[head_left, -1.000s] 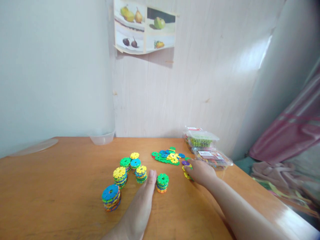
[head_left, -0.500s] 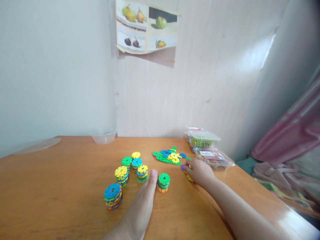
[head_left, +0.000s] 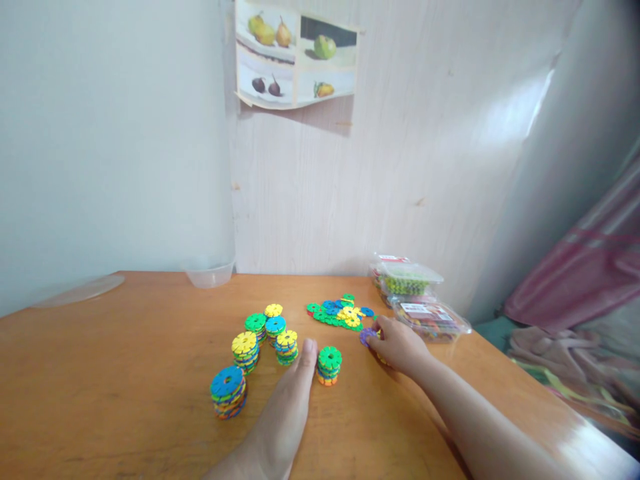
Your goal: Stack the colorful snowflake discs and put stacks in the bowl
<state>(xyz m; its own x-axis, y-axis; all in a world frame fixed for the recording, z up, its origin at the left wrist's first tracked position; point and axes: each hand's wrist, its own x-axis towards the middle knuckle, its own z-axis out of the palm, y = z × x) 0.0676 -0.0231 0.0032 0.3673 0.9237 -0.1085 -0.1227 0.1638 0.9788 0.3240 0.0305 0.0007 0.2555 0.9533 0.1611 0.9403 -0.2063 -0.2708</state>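
My left hand [head_left: 286,403] lies flat on the orange table [head_left: 125,373], fingers stretched out, its tip between a yellow-topped stack [head_left: 287,345] and a green-topped stack [head_left: 329,363] of plastic flower discs. My right hand [head_left: 399,347] is curled at the table's right side, its fingertips pinched on a purple disc [head_left: 367,335]. More yellow discs show partly under that hand. A flat pile of loose green, blue and yellow discs [head_left: 340,313] lies just beyond it.
Several more disc stacks stand left of my left hand, the nearest blue-topped [head_left: 227,392]. Two clear lidded boxes [head_left: 407,280] [head_left: 430,319] sit at the back right by the table's edge. A clear bowl [head_left: 209,273] and lid [head_left: 80,290] rest at the back left.
My right hand's fingers have closed on the purple disc and drawn it slightly nearer to me. My left hand has stayed put.
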